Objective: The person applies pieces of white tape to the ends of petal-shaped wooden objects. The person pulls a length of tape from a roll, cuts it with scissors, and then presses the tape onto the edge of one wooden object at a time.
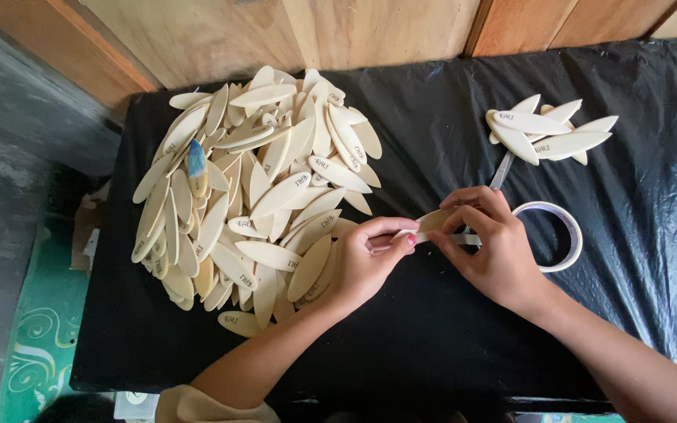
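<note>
Two hands meet over the black-covered tabletop [432,329], sharing one pale wooden leaf-shaped piece [435,220]. The left hand [366,262] has its grip closed, fingertips pinching that piece's near end; the right hand [491,243] pinches its far end, grip also closed, perhaps pressing a strip of clear tape [501,170] onto it, though that is hard to see. A tape roll [571,235] lies just beside the right hand at three o'clock. A big heap of like pieces [256,188] sits at nine to eleven o'clock, a small bundle [546,131] at one o'clock.
</note>
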